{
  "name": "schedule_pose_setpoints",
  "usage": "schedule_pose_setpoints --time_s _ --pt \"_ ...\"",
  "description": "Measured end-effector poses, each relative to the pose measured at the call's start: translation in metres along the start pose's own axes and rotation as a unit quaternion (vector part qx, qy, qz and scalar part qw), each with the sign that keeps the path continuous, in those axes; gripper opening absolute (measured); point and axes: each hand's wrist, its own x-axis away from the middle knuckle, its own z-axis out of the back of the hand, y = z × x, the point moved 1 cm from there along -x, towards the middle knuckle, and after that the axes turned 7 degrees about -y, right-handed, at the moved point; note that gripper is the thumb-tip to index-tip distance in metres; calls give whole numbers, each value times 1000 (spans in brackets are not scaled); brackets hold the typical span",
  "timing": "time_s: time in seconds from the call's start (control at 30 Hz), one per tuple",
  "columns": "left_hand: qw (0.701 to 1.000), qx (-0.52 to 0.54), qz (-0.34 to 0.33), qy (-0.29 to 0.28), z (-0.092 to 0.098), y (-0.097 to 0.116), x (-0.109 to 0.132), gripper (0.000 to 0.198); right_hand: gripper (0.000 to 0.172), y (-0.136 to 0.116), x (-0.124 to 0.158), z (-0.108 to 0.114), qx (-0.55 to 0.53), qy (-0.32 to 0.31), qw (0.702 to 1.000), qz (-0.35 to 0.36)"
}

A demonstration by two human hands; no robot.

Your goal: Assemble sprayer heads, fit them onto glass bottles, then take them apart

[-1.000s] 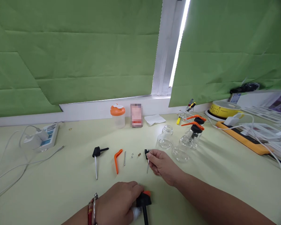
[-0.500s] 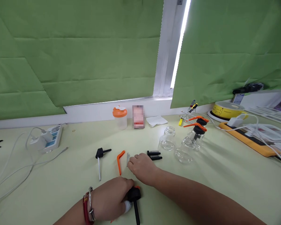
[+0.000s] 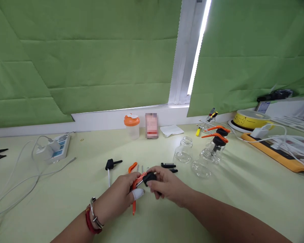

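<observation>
Gripped in left hand (image 3: 119,190): orange lever (image 3: 135,184), slanting far-right. Held in right hand (image 3: 171,185), at lever's far end: black cap (image 3: 148,177).

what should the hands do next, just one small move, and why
Probably steady the held orange lever with the left grip while the right grip turns the black head slightly: both are on the same piece, and the fingers partly cover where lever and head meet.

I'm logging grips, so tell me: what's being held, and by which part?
One black-and-orange assembly: the left hand grips its orange lever, the right hand its black head.
</observation>
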Motion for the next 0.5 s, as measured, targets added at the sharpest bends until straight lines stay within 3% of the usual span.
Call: schedule_pose_setpoints --time_s 0.1,0.17,0.3,0.4,0.5 --pt "994 -58 40 89 11 -16 -6 23 35 -15 1 20 6 143 987 67" --pt "973 -112 109 167 18 -32 -12 26 38 -23 2 31 7 192 977 88" --pt "960 -148 194 135 20 -51 -29 25 35 -24 4 38 11 181 981 73" --pt "961 -169 194 103 15 -50 -35 24 31 -19 3 34 23 157 985 74" --pt "951 -215 192 114 11 -41 -30 26 30 -15 1 28 27 136 988 69"
